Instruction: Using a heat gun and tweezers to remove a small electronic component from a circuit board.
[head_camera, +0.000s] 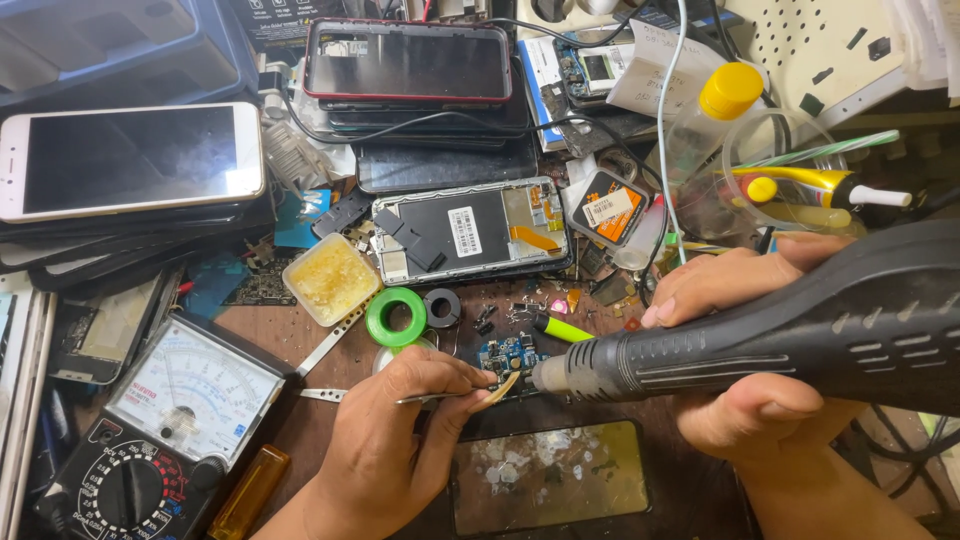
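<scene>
The left hand (385, 450) has its fingers pinched tight on thin metal tweezers (455, 394). The tweezers' tips touch a small blue circuit board (508, 355) in the middle of the messy bench (300, 330). The right hand (740, 345) has its fingers wrapped around a big black hot air gun (760, 345). Its metal nose sits just right of the board. A green tape roll (396, 316) lies just beyond the left hand.

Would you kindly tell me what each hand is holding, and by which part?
The left hand pinches metal tweezers near their middle. The right hand grips the black hot-air gun around its handle, behind the nozzle.
</scene>
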